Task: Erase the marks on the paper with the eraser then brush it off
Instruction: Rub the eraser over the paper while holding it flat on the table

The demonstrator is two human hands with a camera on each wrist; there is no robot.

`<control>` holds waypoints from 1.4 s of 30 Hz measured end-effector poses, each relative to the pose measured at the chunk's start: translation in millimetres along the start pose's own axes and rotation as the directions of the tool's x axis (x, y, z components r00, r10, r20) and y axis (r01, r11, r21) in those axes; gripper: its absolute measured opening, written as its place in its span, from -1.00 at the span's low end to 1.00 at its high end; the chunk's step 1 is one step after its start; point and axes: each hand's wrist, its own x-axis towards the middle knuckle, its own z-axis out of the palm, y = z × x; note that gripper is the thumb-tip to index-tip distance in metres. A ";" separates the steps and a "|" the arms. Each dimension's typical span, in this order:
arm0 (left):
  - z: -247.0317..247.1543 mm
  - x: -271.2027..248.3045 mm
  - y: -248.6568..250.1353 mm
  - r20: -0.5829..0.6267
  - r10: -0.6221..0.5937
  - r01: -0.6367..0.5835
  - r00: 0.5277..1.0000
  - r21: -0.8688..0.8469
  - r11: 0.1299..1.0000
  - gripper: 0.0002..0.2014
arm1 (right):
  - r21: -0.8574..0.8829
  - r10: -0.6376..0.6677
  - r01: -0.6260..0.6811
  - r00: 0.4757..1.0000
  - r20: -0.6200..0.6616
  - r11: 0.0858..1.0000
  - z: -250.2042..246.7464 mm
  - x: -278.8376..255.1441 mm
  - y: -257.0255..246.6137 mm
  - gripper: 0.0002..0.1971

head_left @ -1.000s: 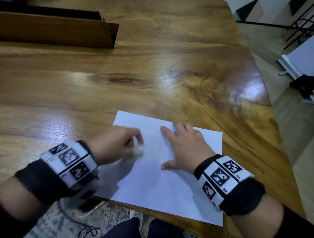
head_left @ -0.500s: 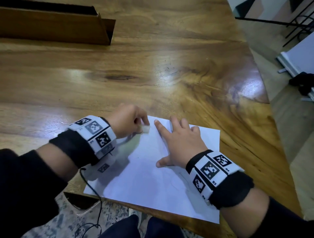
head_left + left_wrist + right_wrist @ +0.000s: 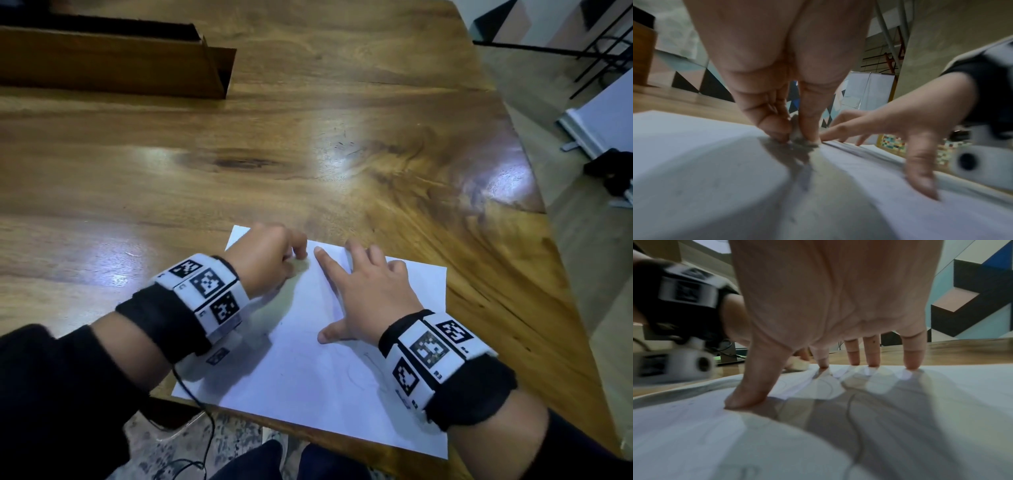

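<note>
One sheet of paper (image 3: 308, 370) lies at the near edge of the wooden bench (image 3: 342, 154), at about 6 o'clock in the head view, with its near right corner hanging a little over the edge. Faint pencil lines (image 3: 851, 404) curl across the sheet under the right hand; they are thin and blurred, and no word or figure can be read in them. One small white eraser (image 3: 795, 134) is pinched between the thumb and fingertips of the left hand (image 3: 263, 260), pressed down on the paper at its far left corner, around 11 o'clock on the sheet. From the head view the eraser is hidden under the curled fingers; the left wrist view shows only a pale sliver of it, smeared by motion blur. The right hand (image 3: 370, 294) lies flat on the sheet with fingers straight and spread, all five fingertips (image 3: 912, 360) touching the paper, holding nothing. The two hands are close together, the right index finger just beside the left knuckles. Each wrist carries one band with three black-and-white square code tags (image 3: 205, 284); the tiny characters beside them cannot be read. At 11 o'clock on the bench stands one long wooden box (image 3: 113, 65), cut off by the frame's left edge.
</note>
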 end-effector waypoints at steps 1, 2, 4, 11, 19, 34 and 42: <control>1.3 -7.8 -0.1 0.087 0.036 -0.038 0.996 0.014 0.999 -0.90 | 0.008 0.001 -0.001 1.000 -0.002 1.000 -0.3 -0.1 0.0 0.18; 0.8 -14.8 -0.3 0.181 0.061 -0.067 0.982 0.026 0.997 -0.90 | 0.015 0.000 0.000 1.000 -0.003 1.000 -0.6 -0.2 -0.1 0.18; -4.9 -16.6 -3.6 0.291 0.070 -0.088 0.954 0.047 0.995 -0.86 | 0.021 -0.001 0.001 1.000 -0.002 1.000 -1.0 -1.1 -0.1 0.18; -2.5 1.8 -5.6 -0.011 -0.021 0.021 1.000 -0.048 0.999 -0.87 | 0.062 0.009 -0.009 1.000 -0.006 0.998 -2.6 -4.5 -1.3 0.17; -4.9 -9.4 -11.5 0.169 0.092 -0.102 0.981 0.049 0.994 -0.87 | 0.176 0.037 -0.026 0.998 -0.056 0.984 0.8 -9.0 -0.1 0.18; -5.3 6.5 -1.0 -0.012 0.024 -0.024 1.000 -0.002 1.000 -0.92 | 0.242 0.028 -0.022 0.999 -0.021 0.970 8.4 -10.0 -4.1 0.21; -0.2 -17.6 -0.9 0.225 0.073 -0.084 0.972 0.039 0.996 -0.88 | 0.232 0.031 -0.024 0.999 -0.027 0.973 7.9 -9.5 -3.9 0.21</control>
